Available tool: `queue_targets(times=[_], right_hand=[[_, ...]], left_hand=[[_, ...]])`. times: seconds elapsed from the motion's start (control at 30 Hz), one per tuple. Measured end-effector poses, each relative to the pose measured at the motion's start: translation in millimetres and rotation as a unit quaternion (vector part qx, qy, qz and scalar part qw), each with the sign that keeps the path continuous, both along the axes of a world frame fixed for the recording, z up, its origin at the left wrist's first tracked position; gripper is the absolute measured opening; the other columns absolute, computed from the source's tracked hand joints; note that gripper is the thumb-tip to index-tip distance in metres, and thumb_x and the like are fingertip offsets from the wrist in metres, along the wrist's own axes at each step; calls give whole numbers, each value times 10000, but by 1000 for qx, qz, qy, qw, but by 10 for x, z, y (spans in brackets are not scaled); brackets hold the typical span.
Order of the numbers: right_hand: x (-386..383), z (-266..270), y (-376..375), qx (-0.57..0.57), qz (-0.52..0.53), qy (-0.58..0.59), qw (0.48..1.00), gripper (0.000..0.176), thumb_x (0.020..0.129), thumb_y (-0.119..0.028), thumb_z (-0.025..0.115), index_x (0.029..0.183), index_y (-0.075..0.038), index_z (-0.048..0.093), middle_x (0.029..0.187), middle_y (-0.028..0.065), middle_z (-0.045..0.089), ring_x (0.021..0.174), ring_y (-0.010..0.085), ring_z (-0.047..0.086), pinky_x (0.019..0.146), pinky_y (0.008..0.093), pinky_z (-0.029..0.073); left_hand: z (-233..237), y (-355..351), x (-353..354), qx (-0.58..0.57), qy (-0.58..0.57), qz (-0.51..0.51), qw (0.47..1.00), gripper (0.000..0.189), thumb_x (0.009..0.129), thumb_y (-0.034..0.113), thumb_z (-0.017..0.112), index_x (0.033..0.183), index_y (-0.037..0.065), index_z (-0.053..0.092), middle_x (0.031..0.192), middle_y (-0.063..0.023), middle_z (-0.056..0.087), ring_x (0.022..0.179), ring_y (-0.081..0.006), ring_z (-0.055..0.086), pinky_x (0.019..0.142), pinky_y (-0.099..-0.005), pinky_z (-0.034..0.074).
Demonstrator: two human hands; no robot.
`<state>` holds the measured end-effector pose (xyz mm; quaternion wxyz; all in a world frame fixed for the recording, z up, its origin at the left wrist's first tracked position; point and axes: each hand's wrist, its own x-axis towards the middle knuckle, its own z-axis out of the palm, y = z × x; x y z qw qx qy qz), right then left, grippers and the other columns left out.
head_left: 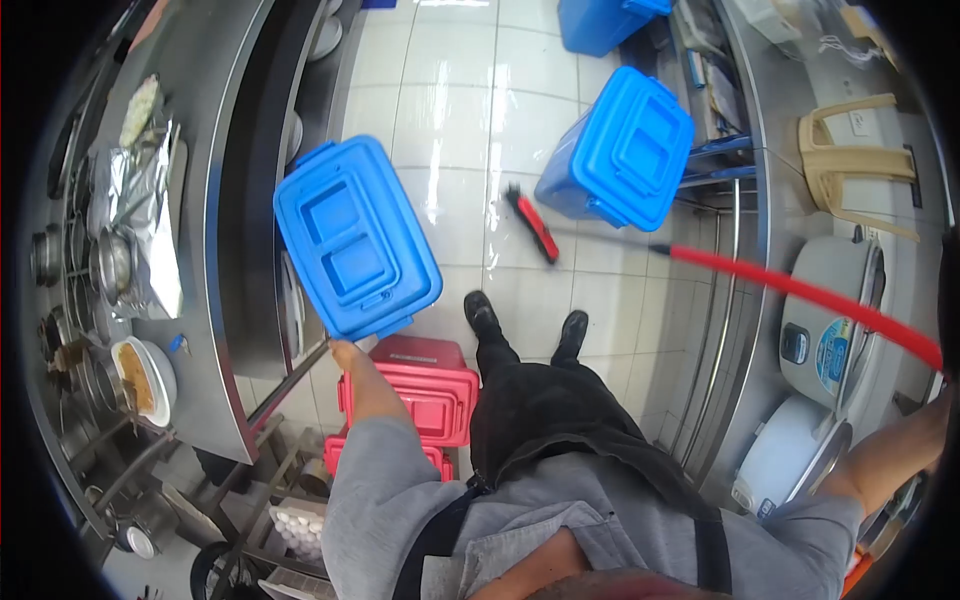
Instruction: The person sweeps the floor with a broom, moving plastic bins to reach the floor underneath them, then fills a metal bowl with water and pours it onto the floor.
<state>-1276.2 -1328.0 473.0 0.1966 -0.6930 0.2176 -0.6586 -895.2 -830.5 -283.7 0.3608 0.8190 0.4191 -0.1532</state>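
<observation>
My left hand is at the near corner of a blue lidded bin, its fingers closed at the rim and partly hidden by it. My right arm reaches out to the right edge of the view, where my right hand is almost wholly cut off, at the upper end of a red broom handle. The handle slants down to the red broom head with dark bristles, which rests on the wet-looking tiled floor ahead of my shoes.
Another blue lidded bin stands ahead on the right, with one more blue bin beyond. Red lidded bins stand by my left leg. Steel counters line both sides, with rice cookers and a tan stool on the right.
</observation>
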Motion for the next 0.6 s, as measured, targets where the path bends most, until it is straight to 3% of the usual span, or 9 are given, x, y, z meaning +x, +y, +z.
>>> queue_targets(times=[0.07,0.13,0.17,0.23,0.27,0.43,0.5,0.57,0.6], right_hand=[[-367,143,156,21,-25,-14,999,322,936,-241,463,643,-172,350,502,-72,217,346,59,208,308,195,183],[-697,143,306,37,-7,-34,999,375,940,-231,454,601,-153,314,487,-52,231,336,68,216,291,206,194],[-482,-43,495,6,-198,-137,971,370,940,-234,455,605,-147,324,485,-45,243,331,71,235,281,203,215],[-485,-283,600,-16,-201,-56,978,334,942,-251,457,648,-126,361,487,-34,269,316,77,271,261,197,254],[-785,-321,611,-9,-11,126,992,308,944,-265,459,686,-111,390,491,-29,284,306,80,288,251,193,271],[-1085,-1091,605,122,-61,-2,991,257,853,-88,457,619,-95,351,579,28,286,469,110,305,464,219,285],[-1375,-1116,602,133,-24,40,990,291,850,-104,465,607,-118,306,582,19,316,503,123,350,474,219,299],[-871,-1178,645,82,-191,24,978,267,760,-162,517,586,-135,317,556,12,253,467,119,303,474,229,271],[-1118,-1032,654,108,-127,30,986,266,753,-171,527,566,-143,340,549,22,266,450,125,310,481,235,289]], left_hand=[[423,-359,-367,199,-95,-86,972,428,933,304,365,1003,-73,555,957,-246,593,944,-389,572,795,-459,456],[693,-891,-790,121,-268,-185,938,321,913,245,422,938,-46,553,904,-229,588,837,-382,567,759,-464,446],[784,-1183,-988,12,-270,-234,934,249,901,190,459,963,-37,539,925,-213,593,860,-360,568,801,-432,442],[985,-1999,-1399,-173,-237,-321,900,278,891,179,513,1098,-6,526,1007,-145,602,953,-288,576,874,-347,439],[1018,-2473,-1460,-253,-159,-337,893,301,886,190,525,1120,1,534,1053,-140,595,977,-271,574,886,-329,436],[251,-4479,-1388,-263,-105,-576,767,530,863,410,482,1105,-52,577,1111,-273,567,1064,-381,533,925,-411,407],[-265,-5166,-1397,-215,-110,-598,765,680,834,521,458,1125,-85,557,1089,-296,574,1076,-413,529,953,-429,388],[-236,-5625,-1385,-344,60,-503,791,719,802,553,477,1118,-87,559,1125,-302,557,1101,-409,518,967,-423,382],[-369,-5788,-1478,-382,162,-438,798,717,790,554,494,1104,-87,567,1118,-305,559,1102,-408,519,970,-419,382]])
